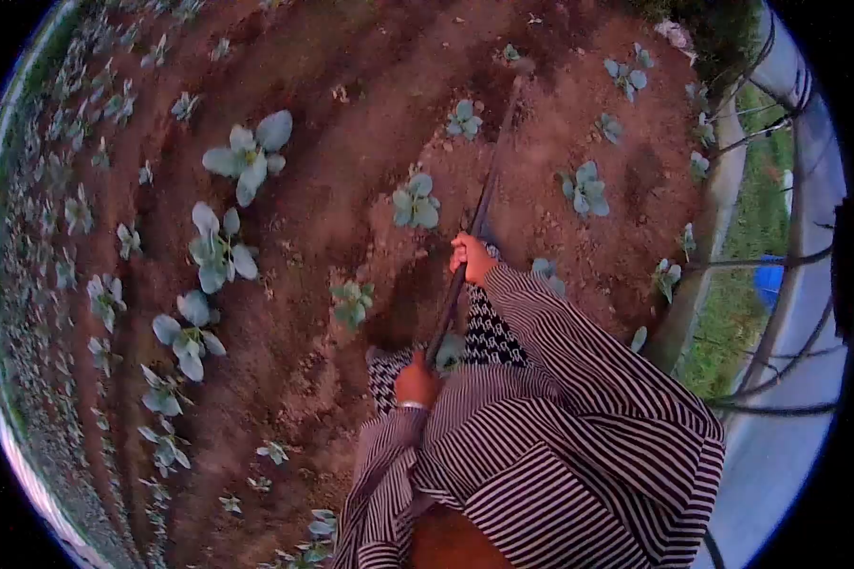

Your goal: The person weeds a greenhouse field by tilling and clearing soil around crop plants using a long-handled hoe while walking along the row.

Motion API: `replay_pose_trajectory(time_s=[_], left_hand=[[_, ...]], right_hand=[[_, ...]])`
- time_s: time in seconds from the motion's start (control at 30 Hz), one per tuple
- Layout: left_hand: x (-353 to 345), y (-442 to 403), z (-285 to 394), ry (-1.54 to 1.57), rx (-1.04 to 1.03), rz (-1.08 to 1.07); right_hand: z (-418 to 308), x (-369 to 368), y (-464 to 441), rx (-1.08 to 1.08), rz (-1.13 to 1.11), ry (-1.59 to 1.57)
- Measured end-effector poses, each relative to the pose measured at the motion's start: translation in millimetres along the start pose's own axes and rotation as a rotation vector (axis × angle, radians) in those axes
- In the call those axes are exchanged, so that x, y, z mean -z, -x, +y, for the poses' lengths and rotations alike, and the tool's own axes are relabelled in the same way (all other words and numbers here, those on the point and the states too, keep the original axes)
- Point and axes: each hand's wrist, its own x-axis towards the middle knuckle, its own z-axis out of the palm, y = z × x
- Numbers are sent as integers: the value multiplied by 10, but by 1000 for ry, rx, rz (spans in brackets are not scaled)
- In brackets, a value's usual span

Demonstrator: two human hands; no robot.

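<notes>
My right hand (472,258) is closed round a long dark tool handle (489,185), about midway along the visible shaft. Lower down, close to my body, my left hand (416,382) grips the near end of the same handle. The shaft slants up and slightly right, its far end at the soil (380,142) near a small seedling (510,52). That end is too blurred to tell what kind of head it has. Leafy plants, one (464,119) left of the shaft and another (586,190) right of it, stand beside the tool.
Rows of young plants, including a larger one (249,156), run along the left. At right are a pale curb (721,204), a grass strip (769,161), dark hoses or cables (773,261) and a blue object (769,281).
</notes>
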Motion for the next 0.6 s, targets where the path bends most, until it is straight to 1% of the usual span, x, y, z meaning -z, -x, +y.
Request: replay_pose_trajectory(time_s=[0.03, 0.07, 0.13, 0.17, 0.2, 0.3, 0.33, 0.43, 0.47, 0.53, 0.57, 0.6], left_hand=[[-42, 109, -185, 15, 24, -27], [-287, 131, -584, 56, -97, 47], [-425, 300, -1048, 108, -157, 72], [-449, 384, -1178, 134, -183, 88], [-462, 457, -1309, 113, -165, 52], [-422, 772, -1435, 171, -207, 125], [-494, 745, -1520, 170, -168, 32], [-622, 770, -1542, 361, -245, 62], [-711, 747, -1590, 348, -313, 108], [-834, 773, -1658, 344, -248, 47], [-899, 751, -1700, 346, -215, 21], [-1162, 652, -1922, 349, -236, 11]], right_hand=[[172, 51, 48, -9, -36, -29], [374, -110, 296, 172, -50, 100], [687, -314, 662, 145, -42, 82], [790, -395, 801, 128, -40, 73], [928, -447, 891, 177, -2, 80], [1221, -575, 1202, 287, -73, 135], [1259, -646, 1319, 270, -43, 131], [1337, -854, 1558, 313, -15, 232], [1373, -830, 1519, 372, 7, 288], [1463, -750, 1430, 483, 56, 399], [1531, -673, 1318, 473, 104, 396], [1656, -546, 1140, 462, 148, 397]])
